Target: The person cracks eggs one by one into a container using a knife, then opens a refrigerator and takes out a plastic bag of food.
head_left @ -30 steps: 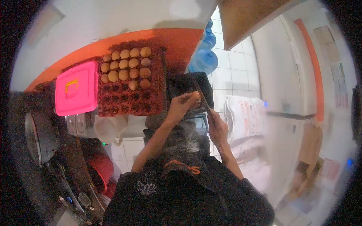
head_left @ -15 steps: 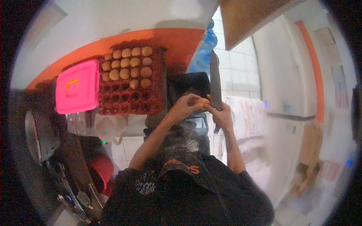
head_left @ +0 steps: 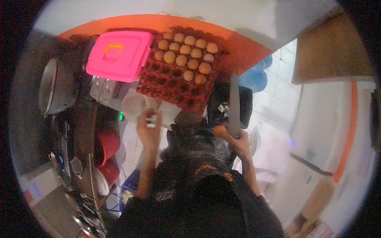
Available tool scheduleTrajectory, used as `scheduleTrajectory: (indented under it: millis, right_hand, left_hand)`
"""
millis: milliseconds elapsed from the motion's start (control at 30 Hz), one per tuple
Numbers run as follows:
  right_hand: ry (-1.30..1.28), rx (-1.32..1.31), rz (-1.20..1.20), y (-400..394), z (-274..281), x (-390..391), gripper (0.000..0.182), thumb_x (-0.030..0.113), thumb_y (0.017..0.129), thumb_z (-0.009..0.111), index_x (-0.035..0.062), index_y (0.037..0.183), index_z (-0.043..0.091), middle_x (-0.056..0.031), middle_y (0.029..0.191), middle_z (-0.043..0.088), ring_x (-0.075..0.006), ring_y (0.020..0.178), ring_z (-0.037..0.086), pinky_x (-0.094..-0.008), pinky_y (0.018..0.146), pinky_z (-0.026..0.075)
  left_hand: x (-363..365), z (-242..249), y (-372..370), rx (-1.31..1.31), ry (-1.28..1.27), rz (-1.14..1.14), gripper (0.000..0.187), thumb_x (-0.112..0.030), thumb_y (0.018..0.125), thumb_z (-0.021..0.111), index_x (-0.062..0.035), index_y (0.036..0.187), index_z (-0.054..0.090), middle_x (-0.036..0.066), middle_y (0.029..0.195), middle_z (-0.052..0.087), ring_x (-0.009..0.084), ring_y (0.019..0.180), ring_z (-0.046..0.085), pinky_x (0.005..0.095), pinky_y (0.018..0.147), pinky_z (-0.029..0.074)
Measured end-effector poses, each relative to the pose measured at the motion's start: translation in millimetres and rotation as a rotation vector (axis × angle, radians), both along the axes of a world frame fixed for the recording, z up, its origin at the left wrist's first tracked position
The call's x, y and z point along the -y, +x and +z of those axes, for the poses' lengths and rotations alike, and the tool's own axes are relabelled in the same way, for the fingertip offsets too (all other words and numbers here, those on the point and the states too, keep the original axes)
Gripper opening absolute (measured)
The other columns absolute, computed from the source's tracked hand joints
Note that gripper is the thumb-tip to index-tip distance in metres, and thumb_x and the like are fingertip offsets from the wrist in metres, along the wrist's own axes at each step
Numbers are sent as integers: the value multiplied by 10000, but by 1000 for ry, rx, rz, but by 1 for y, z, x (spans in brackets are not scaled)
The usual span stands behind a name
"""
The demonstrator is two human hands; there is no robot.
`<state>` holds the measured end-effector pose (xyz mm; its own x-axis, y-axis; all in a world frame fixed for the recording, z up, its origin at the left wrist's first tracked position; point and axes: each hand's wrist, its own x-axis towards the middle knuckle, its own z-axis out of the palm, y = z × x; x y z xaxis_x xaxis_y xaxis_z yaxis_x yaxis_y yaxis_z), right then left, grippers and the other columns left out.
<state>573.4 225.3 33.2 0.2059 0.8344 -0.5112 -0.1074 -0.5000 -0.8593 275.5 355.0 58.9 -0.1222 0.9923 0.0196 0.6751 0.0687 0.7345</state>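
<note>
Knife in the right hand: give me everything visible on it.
The long, grey metal-bladed knife stands nearly upright, tip toward the red egg tray, the blade crossing a dark container behind it. The blade looks plain and narrow, tapering to a point. Its handle is hidden inside the right hand, whose fingers wrap it. The same hand also holds a brown egg just beside the blade's base. Whether egg and blade touch is unclear.

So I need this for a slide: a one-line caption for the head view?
Right hand holds knife and egg; left hand grips white jug beside egg tray.
</note>
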Motion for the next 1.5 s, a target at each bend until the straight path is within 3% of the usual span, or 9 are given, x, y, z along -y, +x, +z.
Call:
scheduleTrajectory:
  millis: [167,400,500,600,800,1033,1100,1200,1500]
  right_hand:
    - [137,5,80,-12,-6,-21,407,239,868,784,43,1208,673,47,756,609,-30,519,465,-221,441,348]
    - [-29,-15,97,-24,26,-40,413,223,868,777,18,1206,658,38,776,614,-30,533,465,-205,476,348]
    - [52,-53,29,-24,-2,-31,404,257,820,820,45,1141,697,-42,950,736,-121,791,658,-290,667,523]
    - [-110,19,52,-24,14,-29,416,272,818,822,49,1145,696,-42,959,730,-117,774,649,-290,658,520]
    - [59,24,19,-37,7,-24,449,246,848,804,32,1217,667,12,854,662,-37,597,519,-226,514,406]
    - [157,74,62,-64,7,-35,398,185,849,801,11,1187,685,-56,1056,720,-124,921,663,-287,835,531]
    - [160,217,109,-66,-15,-30,401,167,853,797,6,1199,676,-68,1087,724,-144,991,664,-311,913,520]
    - [168,74,138,-81,5,-39,421,183,858,795,4,1216,664,-63,1089,722,-137,975,662,-303,891,525]
    - [120,261,356,-87,-7,-53,429,205,855,795,-1,1208,665,-54,1042,733,-88,942,629,-291,852,527]
  left_hand:
    - [7,-106,-98,-423,55,-127,357,-186,865,708,-66,1193,634,161,1086,640,373,1072,573,556,1069,351]
    - [39,-143,-83,-505,87,-254,406,-271,934,640,-79,1288,587,132,1227,635,355,1250,526,602,1169,232]
    - [53,-166,-77,-797,42,-336,452,-223,954,584,-94,1383,530,113,1358,598,308,1247,550,621,1171,224]
    - [57,-193,-90,-560,-68,-501,449,-184,921,589,-86,1358,559,138,1299,640,321,1178,599,606,1154,279]
    - [76,-151,-27,-566,-334,-1022,317,-63,803,597,-93,1106,683,115,1008,715,356,963,671,519,940,498]
    - [77,-137,-18,-163,-228,-808,320,-185,834,681,-93,1140,691,138,1075,705,363,1009,668,507,864,544]
    - [62,-72,-28,-125,-265,-838,375,-205,864,714,-37,1197,670,153,1131,701,345,1043,678,473,887,552]
    - [48,-6,-9,413,-305,-418,475,-213,882,759,15,1276,621,165,1196,693,284,1069,691,406,909,560]
    - [16,-16,-2,457,-406,-575,468,-195,849,806,11,1244,664,158,1125,723,202,1026,684,336,901,555]
